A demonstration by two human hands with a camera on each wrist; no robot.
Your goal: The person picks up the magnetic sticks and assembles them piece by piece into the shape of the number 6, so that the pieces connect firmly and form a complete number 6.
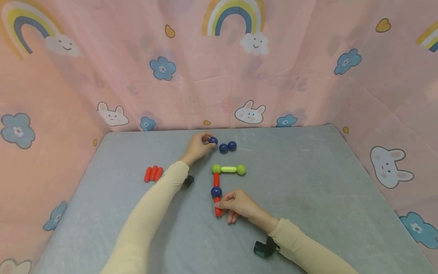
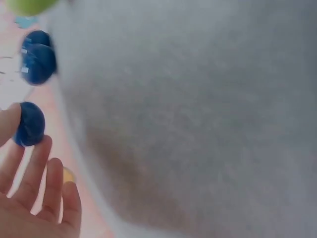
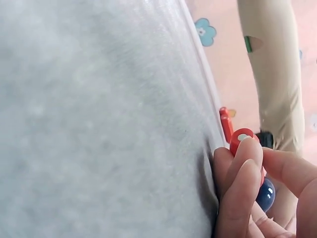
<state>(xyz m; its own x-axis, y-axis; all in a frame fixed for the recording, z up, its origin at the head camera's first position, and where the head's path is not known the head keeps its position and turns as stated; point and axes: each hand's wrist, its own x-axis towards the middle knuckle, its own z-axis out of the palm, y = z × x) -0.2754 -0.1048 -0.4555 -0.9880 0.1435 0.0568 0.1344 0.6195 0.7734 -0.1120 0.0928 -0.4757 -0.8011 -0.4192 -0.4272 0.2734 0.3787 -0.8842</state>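
Observation:
Near the back edge, my left hand (image 1: 198,146) pinches a dark blue ball (image 1: 213,140) between thumb and fingers; the left wrist view shows that ball (image 2: 30,124) too. Two more blue balls (image 1: 227,147) sit just to its right. My right hand (image 1: 241,205) pinches the lower red rod (image 1: 218,209), whose pale end face shows in the right wrist view. That rod joins a blue ball (image 1: 216,191), then another red rod (image 1: 216,179) runs up to a green ball (image 1: 216,169). From there a light green rod (image 1: 228,169) reaches right to a second green ball (image 1: 241,169).
Several loose red rods (image 1: 153,173) lie side by side left of the left forearm. A grey cloth (image 1: 308,182) covers the table. Pink patterned fabric (image 1: 191,91) hangs behind it and at both sides. Dark wrist devices (image 1: 265,248) sit under the sleeves.

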